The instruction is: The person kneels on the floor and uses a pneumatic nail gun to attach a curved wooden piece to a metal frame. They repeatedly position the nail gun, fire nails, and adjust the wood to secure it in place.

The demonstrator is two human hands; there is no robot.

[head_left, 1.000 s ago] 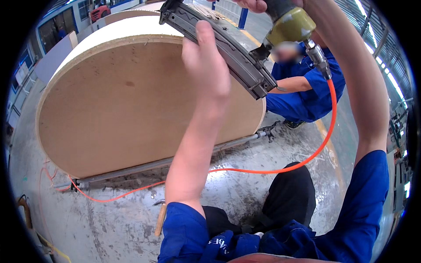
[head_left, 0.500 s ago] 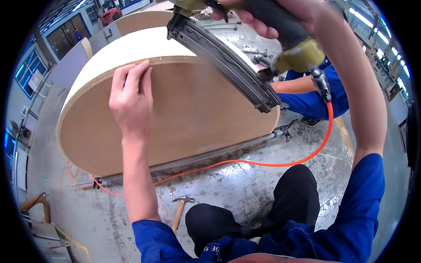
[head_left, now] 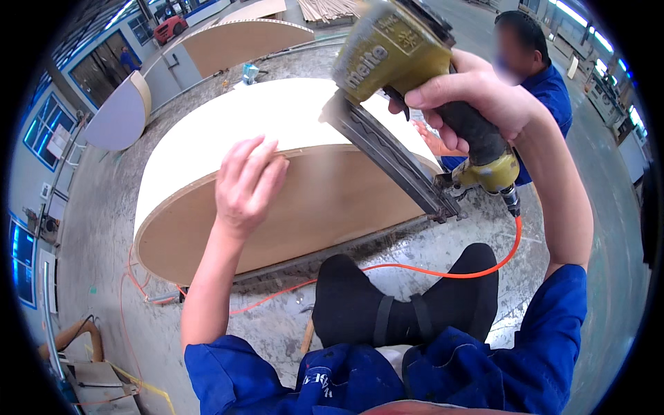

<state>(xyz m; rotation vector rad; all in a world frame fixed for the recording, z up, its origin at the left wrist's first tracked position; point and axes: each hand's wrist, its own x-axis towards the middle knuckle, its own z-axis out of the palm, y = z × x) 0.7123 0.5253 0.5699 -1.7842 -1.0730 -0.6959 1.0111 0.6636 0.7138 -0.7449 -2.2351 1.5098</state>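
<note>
A large half-round wooden piece stands before me, with a brown flat face [head_left: 311, 214] and a white curved top [head_left: 228, 131]. My right hand [head_left: 477, 100] grips the black handle of a yellow-green nail gun [head_left: 394, 59]. Its nose is by the far rim, around the middle of the curve; whether it touches is blurred. From the handle's end runs an orange air hose [head_left: 429, 275]. My left hand [head_left: 245, 187] is at the curved rim, left of the nose, its fingers stretched loosely over the edge. Any contact of its thumb with the rim is hidden.
A co-worker in blue [head_left: 546, 83] crouches beyond the right end, a hand [head_left: 432, 142] by the piece. A hammer's wooden handle [head_left: 308, 335] shows beside my knee. More curved pieces [head_left: 242, 45] stand behind, and a lilac one [head_left: 117, 121] at the left.
My view has tilted up, showing the co-worker's head and more of the nail gun. My left fingers, pinched on the rim before, have loosened and spread. The right hand keeps its grip.
</note>
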